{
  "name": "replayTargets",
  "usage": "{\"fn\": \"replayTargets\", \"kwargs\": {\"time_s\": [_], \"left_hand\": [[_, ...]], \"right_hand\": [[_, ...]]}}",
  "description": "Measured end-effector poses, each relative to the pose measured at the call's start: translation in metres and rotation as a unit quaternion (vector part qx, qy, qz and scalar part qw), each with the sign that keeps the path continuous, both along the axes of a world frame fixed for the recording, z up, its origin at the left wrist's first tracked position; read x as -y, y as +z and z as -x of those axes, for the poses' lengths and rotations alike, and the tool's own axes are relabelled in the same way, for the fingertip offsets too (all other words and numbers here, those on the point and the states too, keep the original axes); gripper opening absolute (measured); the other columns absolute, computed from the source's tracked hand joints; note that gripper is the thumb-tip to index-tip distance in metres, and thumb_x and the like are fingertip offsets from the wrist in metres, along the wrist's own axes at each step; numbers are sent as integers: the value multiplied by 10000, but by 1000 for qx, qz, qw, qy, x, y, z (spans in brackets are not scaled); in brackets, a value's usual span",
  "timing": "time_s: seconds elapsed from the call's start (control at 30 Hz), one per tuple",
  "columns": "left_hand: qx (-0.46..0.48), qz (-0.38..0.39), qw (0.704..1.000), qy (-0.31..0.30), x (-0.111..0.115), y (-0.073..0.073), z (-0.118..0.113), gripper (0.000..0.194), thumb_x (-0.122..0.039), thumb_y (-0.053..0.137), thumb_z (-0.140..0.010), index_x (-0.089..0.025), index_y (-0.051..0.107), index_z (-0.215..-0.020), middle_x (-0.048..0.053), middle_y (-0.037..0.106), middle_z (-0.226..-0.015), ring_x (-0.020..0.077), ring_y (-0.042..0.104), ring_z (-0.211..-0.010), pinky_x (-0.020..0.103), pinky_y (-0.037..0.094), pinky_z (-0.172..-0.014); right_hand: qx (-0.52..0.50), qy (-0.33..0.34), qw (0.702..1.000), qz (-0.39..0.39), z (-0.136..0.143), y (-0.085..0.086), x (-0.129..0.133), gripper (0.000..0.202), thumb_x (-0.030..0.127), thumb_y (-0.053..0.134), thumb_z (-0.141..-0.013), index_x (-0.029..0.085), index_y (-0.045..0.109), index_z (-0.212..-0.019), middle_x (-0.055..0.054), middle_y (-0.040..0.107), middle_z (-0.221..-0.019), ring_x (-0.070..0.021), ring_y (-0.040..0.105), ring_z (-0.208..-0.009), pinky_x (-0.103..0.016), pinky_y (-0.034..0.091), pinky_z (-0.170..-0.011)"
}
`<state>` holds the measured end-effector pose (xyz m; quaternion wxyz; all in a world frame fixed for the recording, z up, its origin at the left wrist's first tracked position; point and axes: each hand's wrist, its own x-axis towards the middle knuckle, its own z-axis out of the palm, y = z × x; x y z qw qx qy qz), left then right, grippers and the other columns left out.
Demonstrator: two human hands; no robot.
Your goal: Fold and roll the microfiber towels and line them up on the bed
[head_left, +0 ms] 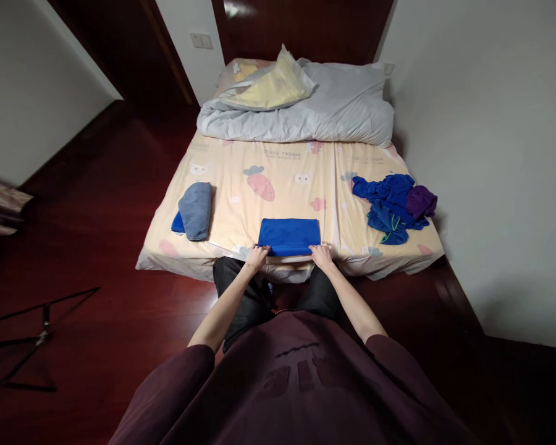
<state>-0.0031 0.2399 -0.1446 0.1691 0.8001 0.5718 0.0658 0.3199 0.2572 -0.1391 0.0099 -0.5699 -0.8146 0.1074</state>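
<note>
A blue cloth [290, 233], folded into a flat rectangle, lies at the near edge of the bed, its front edge turned up in a narrow strip. My left hand [258, 256] grips its near left corner with closed fingers. At the near right corner, my right hand [322, 255] pinches the same cloth. To the left rests a folded grey-blue cloth [196, 211] on top of a blue one [178, 223]. On the right side of the bed is a loose heap of blue cloths [391, 198] with a purple cloth [421, 203] among them.
The bed [231, 179] has a cream printed sheet. A bunched grey quilt [347, 99] and a yellow pillow [273, 86] lie at its head. A black tripod leg [41, 337] stands on the floor at left. A wall [491, 154] runs along the right.
</note>
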Motion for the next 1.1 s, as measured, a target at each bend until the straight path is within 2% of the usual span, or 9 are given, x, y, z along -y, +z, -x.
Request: {"fn": "replayTargets", "kwargs": {"time_s": [0.13,0.27,0.37,0.43,0.53,0.6,0.73,0.87,1.1], "left_hand": [[-12,21,1000,-2,2,-1,9,569,-77,531,-835,-238,688,-1359,133,742,-1299,296,703,-1160,475,436,-1133],[68,56,995,38,-5,-4,25,551,-130,578,-806,-268,726,-1318,75,745,-1317,270,693,-1218,393,474,-1120],[177,85,976,95,-10,-12,34,457,-190,604,-808,-262,768,-1229,45,767,-1267,262,702,-1205,349,519,-1069],[263,96,950,141,-13,-20,37,389,-278,637,-821,-237,773,-1183,48,788,-1193,260,729,-1130,345,556,-1012],[358,96,907,199,-16,-34,37,375,-425,674,-819,-173,761,-1083,84,802,-1024,262,748,-984,359,592,-917],[389,94,890,221,-17,-41,36,390,-504,681,-816,-163,743,-994,91,792,-937,261,742,-918,364,596,-870],[426,86,865,252,-21,-48,32,476,-616,655,-830,-169,717,-980,98,775,-939,260,729,-923,363,585,-849],[426,59,863,266,-26,-51,28,465,-619,603,-871,-174,697,-970,85,754,-930,248,707,-930,355,568,-870],[346,28,898,271,-25,-45,26,373,-546,523,-945,-204,611,-826,40,646,-753,225,636,-777,346,528,-780]], "right_hand": [[-30,-14,999,16,-9,5,0,393,108,644,-892,226,769,-1245,-133,810,-1088,-309,727,-1102,-473,377,-1174],[-157,-81,983,54,-22,2,-8,387,141,678,-853,252,779,-1211,-78,800,-1161,-279,725,-1136,-423,491,-1098],[-313,-125,938,79,-30,-8,-14,348,165,667,-820,220,790,-1142,-60,800,-1133,-229,740,-1082,-367,554,-1028],[-384,-157,907,76,-33,-16,-17,296,239,702,-797,192,795,-1074,-73,802,-1081,-234,743,-1045,-379,567,-1012],[-431,-209,876,64,-35,-28,-21,325,373,775,-747,177,785,-1005,-95,802,-1035,-264,739,-997,-408,582,-971],[-458,-231,856,68,-34,-36,-24,392,446,797,-720,171,769,-997,-109,799,-1016,-271,739,-960,-409,591,-931],[-513,-234,822,77,-33,-50,-30,499,585,762,-699,175,739,-983,-107,787,-971,-260,734,-900,-390,591,-875],[-508,-239,823,86,-34,-56,-33,537,694,706,-687,191,701,-877,-79,752,-846,-236,697,-790,-346,568,-770],[-481,-237,839,87,-33,-48,-32,592,812,635,-704,224,626,-773,-44,675,-736,-224,642,-758,-313,521,-684]]}}
